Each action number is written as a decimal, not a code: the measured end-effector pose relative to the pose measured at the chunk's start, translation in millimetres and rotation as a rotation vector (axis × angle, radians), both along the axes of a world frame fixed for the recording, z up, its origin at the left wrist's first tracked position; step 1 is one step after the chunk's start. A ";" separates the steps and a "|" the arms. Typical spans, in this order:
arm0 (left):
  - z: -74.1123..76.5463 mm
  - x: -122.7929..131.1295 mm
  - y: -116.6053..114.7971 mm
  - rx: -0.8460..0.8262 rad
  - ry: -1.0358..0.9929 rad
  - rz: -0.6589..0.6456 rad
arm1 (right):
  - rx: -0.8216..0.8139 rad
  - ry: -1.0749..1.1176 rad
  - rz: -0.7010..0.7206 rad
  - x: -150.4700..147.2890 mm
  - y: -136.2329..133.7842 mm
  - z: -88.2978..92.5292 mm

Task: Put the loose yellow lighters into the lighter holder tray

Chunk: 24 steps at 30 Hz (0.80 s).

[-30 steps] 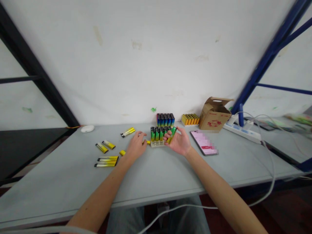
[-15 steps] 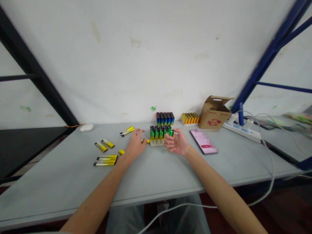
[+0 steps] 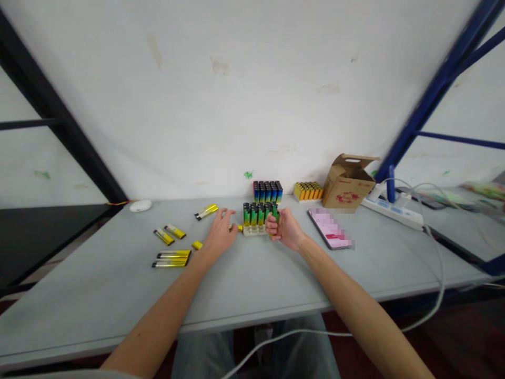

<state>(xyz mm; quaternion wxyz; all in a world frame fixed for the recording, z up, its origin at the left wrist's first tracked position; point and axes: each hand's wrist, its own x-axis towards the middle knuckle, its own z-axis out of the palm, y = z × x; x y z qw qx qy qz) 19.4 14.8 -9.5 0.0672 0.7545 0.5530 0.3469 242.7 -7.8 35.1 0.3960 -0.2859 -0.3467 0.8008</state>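
Note:
My right hand (image 3: 291, 230) is closed around a green lighter (image 3: 275, 215), held upright at the front right of a pale rack (image 3: 252, 231). In that rack stand rows of green-and-yellow lighters (image 3: 253, 215) with black ends up; its front row of slots shows bare. My left hand (image 3: 221, 234) rests left of the rack, fingers curved and apart, its thumb by a yellow lighter (image 3: 239, 228) that it partly hides. More yellow lighters lie flat to the left, one of them (image 3: 206, 211) behind the hand and a pair (image 3: 173, 258) nearer me.
Behind the rack stands a block of blue lighters (image 3: 267, 192), with a tray of orange cylinders (image 3: 308, 191) to its right. An open cardboard box (image 3: 348, 184), a phone (image 3: 329, 229) and a power strip (image 3: 394, 211) occupy the right. A white case (image 3: 141, 206) lies far left.
My right hand has tipped the green lighter more upright and brought it slightly lower against the rack's right side. My left hand has stayed nearly still.

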 end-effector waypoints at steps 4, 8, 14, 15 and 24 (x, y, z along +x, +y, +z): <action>-1.2 -0.2 0.4 0.007 0.001 0.010 | 0.005 -0.020 -0.015 -1.8 -0.8 1.7; -0.1 -0.5 -0.5 0.025 0.025 0.010 | 0.002 -0.007 -0.017 -2.2 -1.8 2.5; 0.3 -0.1 -0.5 0.035 0.023 0.005 | 0.011 -0.009 0.009 -2.4 -1.4 1.4; 0.1 0.1 -0.3 0.030 0.023 0.005 | 0.012 -0.011 0.013 -2.7 -1.3 1.1; -2.3 -2.3 1.4 0.055 0.083 -0.033 | 0.052 0.061 0.011 -1.3 -1.0 -1.5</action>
